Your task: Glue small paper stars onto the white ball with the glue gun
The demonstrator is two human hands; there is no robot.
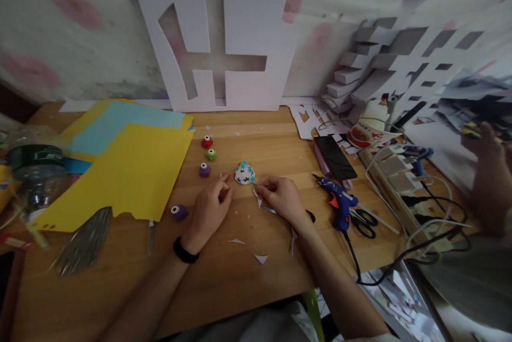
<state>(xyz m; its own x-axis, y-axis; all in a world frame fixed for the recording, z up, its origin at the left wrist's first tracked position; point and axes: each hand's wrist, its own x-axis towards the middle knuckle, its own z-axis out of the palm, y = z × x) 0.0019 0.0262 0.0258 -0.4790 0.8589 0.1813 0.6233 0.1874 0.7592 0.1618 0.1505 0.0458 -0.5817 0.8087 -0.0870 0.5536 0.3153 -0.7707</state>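
Note:
A small white rounded piece with blue and dark green stars [244, 173] lies on the wooden table between my hands. My right hand [279, 196] is closed at its lower right, its thumb and forefinger pinching a thin pointed item whose tip is near the piece. My left hand [213, 204], with a black band on the wrist, rests at the lower left, fingers curled together; what they hold, if anything, is too small to make out. Red [207, 142], green [210, 154] and purple [204, 169] punches stand behind my left hand. Another purple punch [178, 212] is left of it.
Yellow sheets [136, 166] and wire-like sticks [86, 240] lie left. Rightward are a blue glue gun [340, 200], black scissors [363, 223], a phone [335, 157], a power strip [394, 176] and cables. A cut-out white board [248, 22] stands behind. Another person's hand [490, 166] shows far right.

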